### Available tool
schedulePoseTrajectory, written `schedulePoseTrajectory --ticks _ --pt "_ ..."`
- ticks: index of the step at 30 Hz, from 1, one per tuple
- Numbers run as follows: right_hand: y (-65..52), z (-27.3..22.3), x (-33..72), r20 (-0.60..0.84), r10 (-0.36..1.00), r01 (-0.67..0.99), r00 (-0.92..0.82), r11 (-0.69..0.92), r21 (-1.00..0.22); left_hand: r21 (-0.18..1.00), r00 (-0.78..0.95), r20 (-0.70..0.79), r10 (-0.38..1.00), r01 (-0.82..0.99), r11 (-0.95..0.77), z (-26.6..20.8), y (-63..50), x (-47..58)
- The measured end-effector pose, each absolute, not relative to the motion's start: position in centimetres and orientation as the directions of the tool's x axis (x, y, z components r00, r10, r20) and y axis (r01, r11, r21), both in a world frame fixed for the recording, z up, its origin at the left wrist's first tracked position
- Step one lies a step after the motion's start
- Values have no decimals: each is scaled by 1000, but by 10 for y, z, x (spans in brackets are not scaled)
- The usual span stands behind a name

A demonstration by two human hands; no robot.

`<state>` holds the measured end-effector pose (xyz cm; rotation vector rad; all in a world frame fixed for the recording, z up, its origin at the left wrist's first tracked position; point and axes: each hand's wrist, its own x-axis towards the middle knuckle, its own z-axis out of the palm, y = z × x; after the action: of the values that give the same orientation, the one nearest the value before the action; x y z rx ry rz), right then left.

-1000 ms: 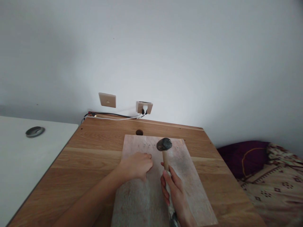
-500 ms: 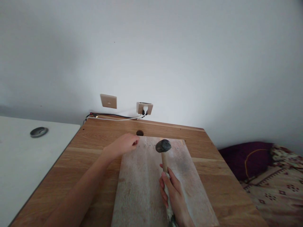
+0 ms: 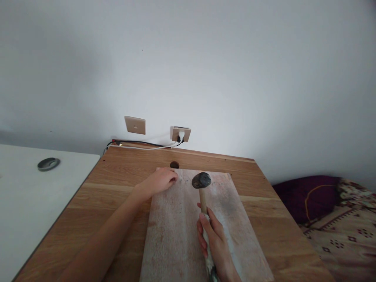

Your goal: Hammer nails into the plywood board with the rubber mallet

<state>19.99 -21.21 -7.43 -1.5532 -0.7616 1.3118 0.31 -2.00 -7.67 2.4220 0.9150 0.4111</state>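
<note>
1 mallet with a dark, rounded head and a pale wooden handle [image 3: 203, 201]: over the weathered, greyish-pink, rectangular wooden board [image 3: 166, 231], head toward the far side; contact with the board cannot be told.
Right hand [image 3: 216, 237]: wrapped round the lower handle, which looks whitish with dark patches near its end.
Left hand [image 3: 160, 181]: curled narrow at the board's far left corner; whether its fingers pinch anything cannot be told.
Board: flat on the brown, wood-grained tabletop [image 3: 111, 203], small dark marks near its far edge, a round dark hole [image 3: 174, 165] just beyond.
Far white wall [image 3: 235, 98]: 2 gold-beige rectangular plates [image 3: 135, 125], the right holding a white plug [image 3: 181, 135]; 1 white cable [image 3: 141, 148] and 1 black cable [image 3: 141, 141] below.
Left: smooth white surface [image 3: 35, 203] bearing a round grey fitting [image 3: 48, 164].
Right: dark purple cloth [image 3: 320, 196] beside cream patterned fabric [image 3: 340, 243].
</note>
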Motion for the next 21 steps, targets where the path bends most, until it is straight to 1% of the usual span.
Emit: schedulePoseTrajectory --ticks 5,12,16,21 --pt "-209 -76 193 -382 903 -105 195 -368 -924 674 717 115 687 452 -585 -92 -12 1" --pt "-199 -80 179 -379 921 -64 90 -375 -925 819 630 37 776 426 -385 -99 -9 -4" --pt "-193 -82 173 -361 932 -42 42 -359 -932 855 619 31 785 390 -341 -99 -8 -5" --pt "-189 -87 168 -351 935 -5 -37 -352 -936 860 593 48 804 385 -335 -99 -9 -5"
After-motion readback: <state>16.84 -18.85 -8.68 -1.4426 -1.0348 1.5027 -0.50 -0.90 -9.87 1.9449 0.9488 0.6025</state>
